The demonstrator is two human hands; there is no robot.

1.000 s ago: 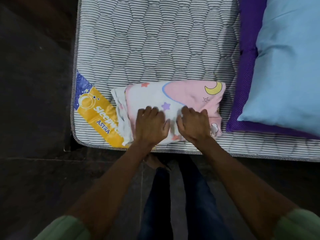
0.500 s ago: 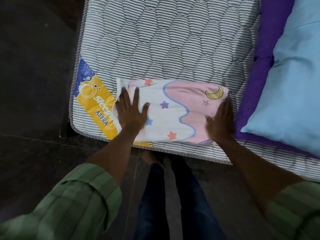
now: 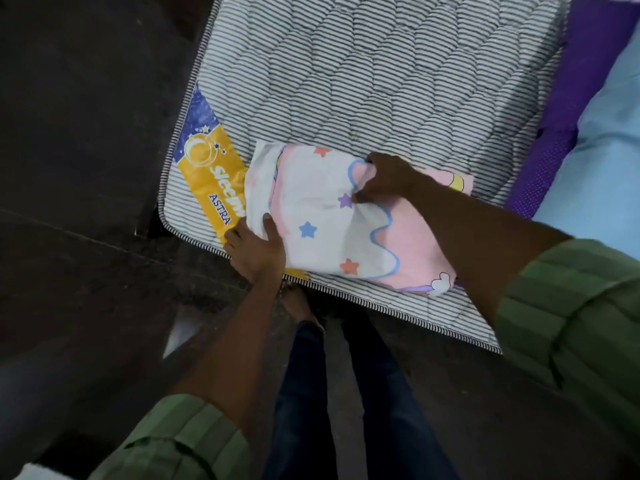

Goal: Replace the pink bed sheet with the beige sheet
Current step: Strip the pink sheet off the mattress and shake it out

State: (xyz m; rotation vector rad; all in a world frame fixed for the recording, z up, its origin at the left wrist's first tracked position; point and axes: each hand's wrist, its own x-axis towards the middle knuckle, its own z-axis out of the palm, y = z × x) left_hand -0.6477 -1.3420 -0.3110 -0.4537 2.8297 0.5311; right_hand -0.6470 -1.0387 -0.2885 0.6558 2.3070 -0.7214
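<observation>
The pink bed sheet (image 3: 332, 223), white and pink with stars and a moon, lies folded into a thick bundle near the front corner of the bare striped mattress (image 3: 363, 81). My left hand (image 3: 256, 249) grips the bundle's near left corner, thumb on top and fingers underneath. My right hand (image 3: 384, 178) reaches across the bundle and pinches the cloth at its far top edge. No beige sheet is in view.
A light blue pillow (image 3: 602, 174) lies on a purple cloth (image 3: 568, 98) at the right side of the mattress. A yellow and blue brand label (image 3: 207, 174) marks the mattress corner. Dark floor (image 3: 86, 168) runs along the left and front, where my legs stand.
Both hands were pressing flat on the bundle, then slid apart to its ends. Now the left hand has taken the near left corner and the right has moved to the far edge and pinched it.
</observation>
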